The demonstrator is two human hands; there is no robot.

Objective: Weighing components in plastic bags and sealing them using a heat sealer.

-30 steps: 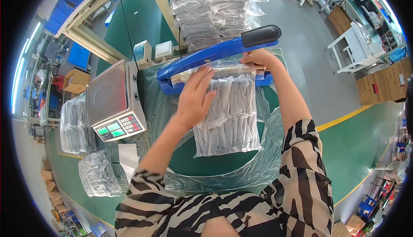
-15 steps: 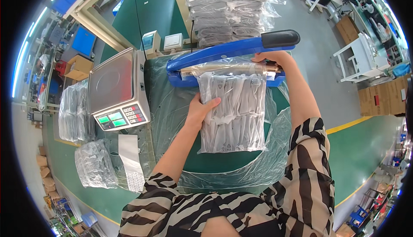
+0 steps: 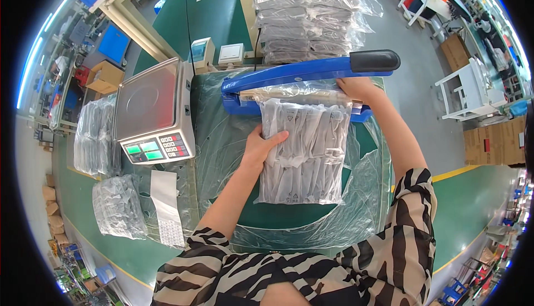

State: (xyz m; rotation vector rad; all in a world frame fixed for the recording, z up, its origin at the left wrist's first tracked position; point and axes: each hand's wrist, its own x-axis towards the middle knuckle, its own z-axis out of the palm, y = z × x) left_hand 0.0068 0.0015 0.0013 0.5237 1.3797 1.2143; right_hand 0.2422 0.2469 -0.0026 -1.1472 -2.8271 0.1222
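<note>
A clear plastic bag (image 3: 305,153) packed with several white wrapped pieces lies in front of a blue hand sealer (image 3: 289,73). The bag's far end passes between the sealer's jaws, under the raised arm with its black grip (image 3: 374,60). My left hand (image 3: 263,147) grips the bag's left side, thumb on top and fingers beneath it. Beyond the sealer's bed, at its right end, my right hand (image 3: 359,89) is closed at the far edge of the bag's film. The sealer's arm partly hides those fingers.
A digital scale (image 3: 153,111) stands left of the sealer. Filled bags (image 3: 97,136), a smaller bag (image 3: 118,207) and a white label sheet (image 3: 166,206) lie near it. A tall stack of filled bags (image 3: 311,20) rises behind the sealer. Clear film (image 3: 356,217) covers the green tabletop.
My right hand has shifted slightly at the sealer's right end, its fingers now less spread. My left hand keeps its hold on the bag. The whole view has shifted a little.
</note>
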